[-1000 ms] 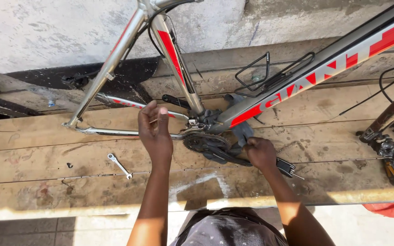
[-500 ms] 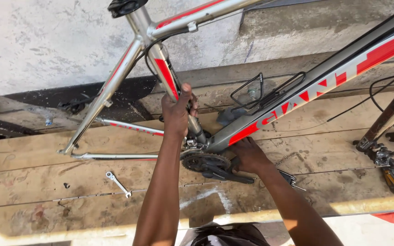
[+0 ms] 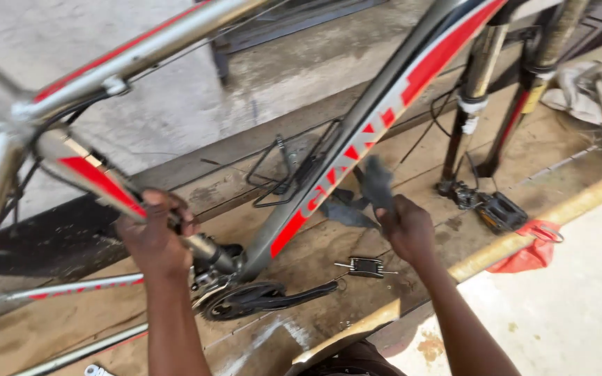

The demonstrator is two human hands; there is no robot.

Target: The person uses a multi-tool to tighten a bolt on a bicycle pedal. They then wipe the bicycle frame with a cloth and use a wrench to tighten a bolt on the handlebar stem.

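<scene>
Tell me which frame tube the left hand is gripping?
The left hand grips the seat tube, the left one rising from the crank; the down tube slants right, ungripped.

A black pedal point(image 3: 502, 211) lies on the wooden boards point(image 3: 50, 327) beside a red bag point(image 3: 532, 252). A folding tool point(image 3: 366, 267) lies close by.

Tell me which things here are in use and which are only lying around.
In use: bicycle frame, gripped by the left hand; dark rag in the right hand.

Lying around: multi-tool, loose pedal, red cloth, pale cloth.
</scene>
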